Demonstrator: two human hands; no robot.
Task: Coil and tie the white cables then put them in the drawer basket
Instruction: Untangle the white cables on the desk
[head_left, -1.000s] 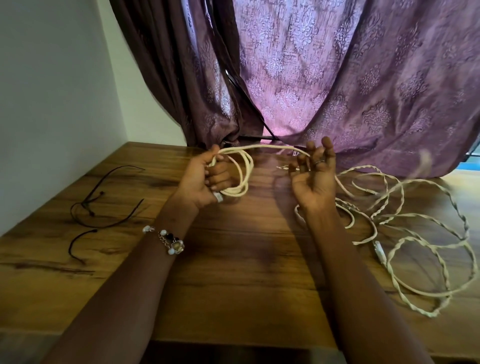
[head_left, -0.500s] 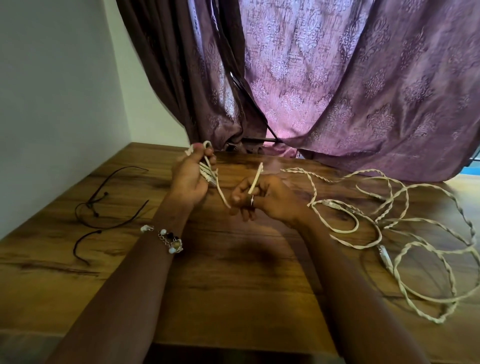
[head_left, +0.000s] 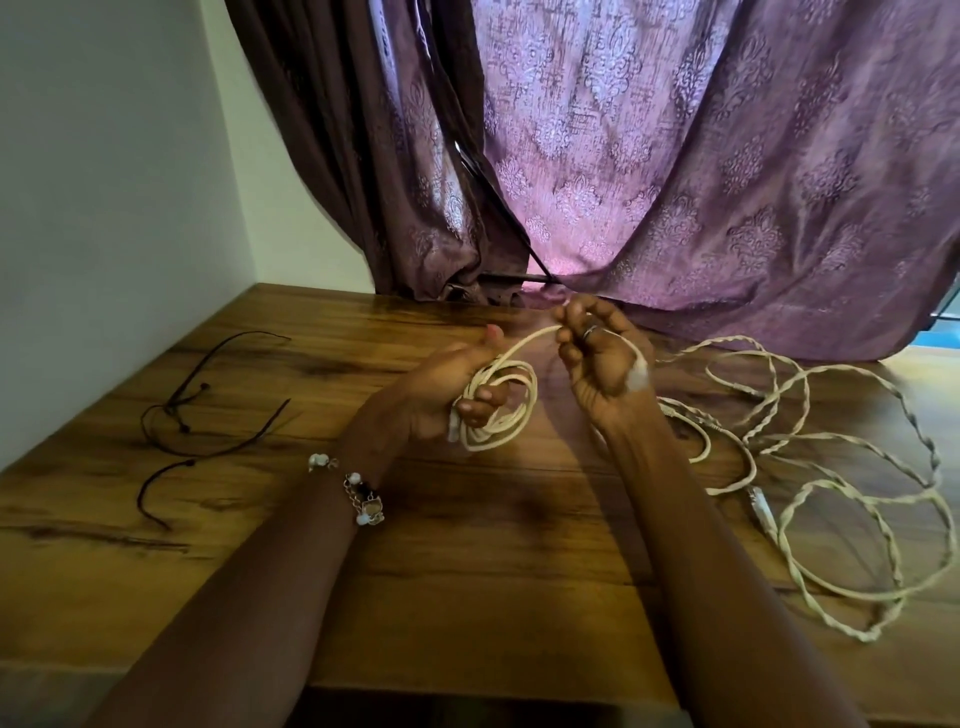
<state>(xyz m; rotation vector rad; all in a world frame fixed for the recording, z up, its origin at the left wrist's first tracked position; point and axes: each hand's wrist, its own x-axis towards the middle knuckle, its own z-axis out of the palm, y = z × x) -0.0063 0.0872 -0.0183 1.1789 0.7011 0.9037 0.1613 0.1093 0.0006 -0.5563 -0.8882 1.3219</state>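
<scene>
White cable coil (head_left: 501, 400) gripped in L hand (head_left: 441, 395); R hand (head_left: 597, 358) pinches strand; loose cables (head_left: 831, 467) near table (head_left: 467, 597) R edge.

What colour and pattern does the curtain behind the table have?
Purple curtain with a paler damask-style floral motif, seen in the head view.

The right hand (head_left: 602, 358), half a second ago low beside the left hand (head_left: 441, 389), now lifts toward the table's far edge, pinching the white cable (head_left: 524, 345) taut; the coil (head_left: 501, 405) shows rounder loops.
</scene>
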